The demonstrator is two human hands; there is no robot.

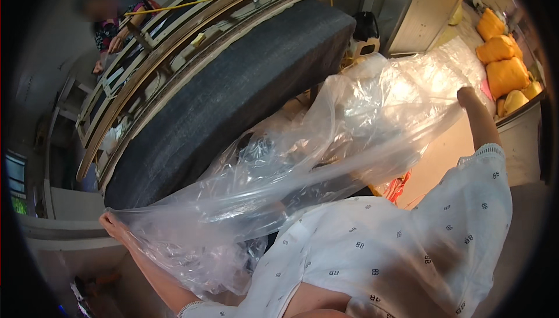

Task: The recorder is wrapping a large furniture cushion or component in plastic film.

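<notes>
- White short-sleeved shirt (372,254) with small dark printed marks fills the space nearest the camera.
- Left hand (113,228), out at lower left, pinches the edge of a clear plastic sheet (291,184).
- Right hand (464,94), far over at the right, is closed on the sheet's other end (its fingers are mostly hidden).
- Between the hands, the sheet's edge runs taut in front of the body; beyond it, the rest spreads in shiny, crumpled folds.
- Behind the sheet stretches a long, dark, cloth-like bench surface (233,97), its far side bordered by a wooden frame (125,105).
- Another person (137,18) is across that frame.
- Orange-yellow wrapped bundles (503,68) sit beyond the right hand, near a pale door (428,12).
</notes>
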